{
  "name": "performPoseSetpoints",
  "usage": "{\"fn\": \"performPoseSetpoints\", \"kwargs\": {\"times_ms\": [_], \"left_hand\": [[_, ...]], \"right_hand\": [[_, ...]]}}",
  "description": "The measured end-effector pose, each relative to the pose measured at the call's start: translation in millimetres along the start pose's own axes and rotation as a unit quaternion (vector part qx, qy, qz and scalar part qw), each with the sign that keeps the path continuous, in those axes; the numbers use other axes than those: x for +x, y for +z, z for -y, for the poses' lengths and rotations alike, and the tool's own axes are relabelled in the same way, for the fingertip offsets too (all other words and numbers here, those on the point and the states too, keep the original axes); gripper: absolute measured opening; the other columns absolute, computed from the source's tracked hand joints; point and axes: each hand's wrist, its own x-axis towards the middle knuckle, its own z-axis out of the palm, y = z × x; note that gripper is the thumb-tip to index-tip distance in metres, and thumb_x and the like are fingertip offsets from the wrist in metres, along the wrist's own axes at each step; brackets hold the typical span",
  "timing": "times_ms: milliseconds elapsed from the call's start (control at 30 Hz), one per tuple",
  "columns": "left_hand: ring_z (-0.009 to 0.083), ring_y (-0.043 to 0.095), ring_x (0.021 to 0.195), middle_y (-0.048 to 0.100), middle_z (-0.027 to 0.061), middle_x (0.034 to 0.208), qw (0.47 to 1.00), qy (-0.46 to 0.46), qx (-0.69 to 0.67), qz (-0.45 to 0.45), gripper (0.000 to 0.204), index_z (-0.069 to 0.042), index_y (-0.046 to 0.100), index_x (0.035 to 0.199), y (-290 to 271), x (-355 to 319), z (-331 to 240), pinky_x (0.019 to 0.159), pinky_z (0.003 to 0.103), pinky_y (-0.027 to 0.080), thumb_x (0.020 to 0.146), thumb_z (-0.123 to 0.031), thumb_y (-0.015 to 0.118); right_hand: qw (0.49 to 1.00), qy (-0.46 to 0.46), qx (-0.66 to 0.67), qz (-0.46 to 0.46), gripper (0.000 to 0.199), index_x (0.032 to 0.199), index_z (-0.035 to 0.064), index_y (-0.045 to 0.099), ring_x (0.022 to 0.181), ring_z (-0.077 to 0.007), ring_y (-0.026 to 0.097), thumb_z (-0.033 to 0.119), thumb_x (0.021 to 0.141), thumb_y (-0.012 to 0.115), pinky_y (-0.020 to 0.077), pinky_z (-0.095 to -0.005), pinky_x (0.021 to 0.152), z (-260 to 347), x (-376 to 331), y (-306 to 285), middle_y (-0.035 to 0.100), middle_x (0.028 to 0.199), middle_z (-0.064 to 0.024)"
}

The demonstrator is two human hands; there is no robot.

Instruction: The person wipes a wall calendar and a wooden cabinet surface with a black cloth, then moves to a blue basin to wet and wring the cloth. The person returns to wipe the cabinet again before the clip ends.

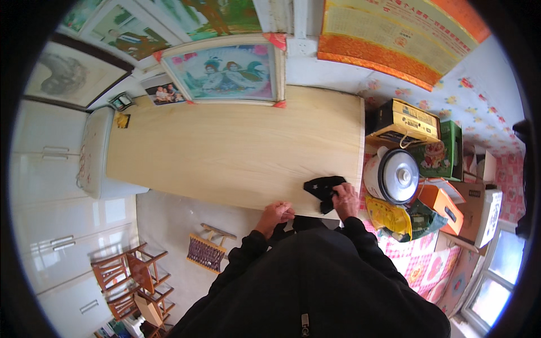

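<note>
A small black sock-shaped cloth [322, 186] with pale star marks lies bent on the wooden tabletop, close to its front right corner. My right hand [346, 200] grips the right side of this cloth, thumb and fingers closed on its dark fabric. At the table's front edge, to the left of the cloth, is my left hand [276, 216]. Its fingers are curled together, and whatever may be between them is too small to make out. The two hands are apart, and the left one does not touch the cloth.
The pale wooden table [225, 152] carries a framed picture [225, 73] along its back. To its right stand a lidded cooker [399, 176], a yellow box [408, 121] and an orange box [441, 207]. A low stool [207, 252] and wooden chairs [132, 276] stand left on the floor.
</note>
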Motion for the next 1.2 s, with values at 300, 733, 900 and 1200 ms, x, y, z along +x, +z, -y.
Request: {"fn": "performPoseSetpoints", "kwargs": {"times_ms": [300, 733, 900, 1200], "left_hand": [[0.0166, 0.076, 0.094, 0.078, 0.0091, 0.11, 1.0, -0.004, -0.023, 0.001, 0.033, -0.006, 0.069, 0.123, 7.1, -0.8, 18.6, 0.078, 0.029, 0.056, 0.11, -0.035, 0.06], [0.0281, 0.07, 0.121, 0.06, 0.0143, 0.151, 0.99, -0.077, 0.026, 0.119, 0.074, -0.011, 0.027, 0.171, 74.3, 40.4, 23.1, 0.095, 0.04, 0.059, 0.112, -0.044, 0.058], [0.0322, 0.069, 0.124, 0.05, 0.015, 0.162, 0.986, -0.056, 0.054, 0.146, 0.08, -0.012, 0.024, 0.173, 105.1, 57.4, 13.9, 0.093, 0.043, 0.061, 0.11, -0.046, 0.06], [0.0285, 0.062, 0.124, 0.058, 0.009, 0.146, 0.984, -0.069, 0.106, 0.129, 0.071, -0.01, 0.039, 0.167, 118.1, 58.3, 17.2, 0.097, 0.043, 0.056, 0.108, -0.044, 0.061]], "right_hand": [[1.0, 0.013, 0.005, -0.013, 0.032, 0.115, 0.014, 0.073, 0.121, -0.0376, 0.06, 0.01, 0.084, 0.077, 0.0508, -0.049, 0.105, 1.9, 12.1, 12.4, 0.065, 0.123, -0.0128], [0.986, 0.084, 0.14, -0.019, 0.023, 0.113, 0.0121, 0.071, 0.099, -0.0411, 0.07, 0.017, 0.091, 0.076, 0.0578, -0.049, 0.085, 14.4, -24.5, 0.2, 0.068, 0.105, -0.0162], [0.98, 0.17, 0.086, -0.064, 0.055, 0.143, 0.0131, 0.064, 0.116, -0.0405, 0.066, 0.023, 0.091, 0.079, 0.0564, -0.0494, 0.095, -12.2, -41.8, -18.0, 0.062, 0.126, -0.017], [0.962, 0.181, 0.202, 0.014, 0.03, 0.118, 0.0101, 0.074, 0.107, -0.0383, 0.069, 0.018, 0.089, 0.076, 0.058, -0.0459, 0.092, 14.6, -79.3, 10.4, 0.067, 0.121, -0.0168]]}}
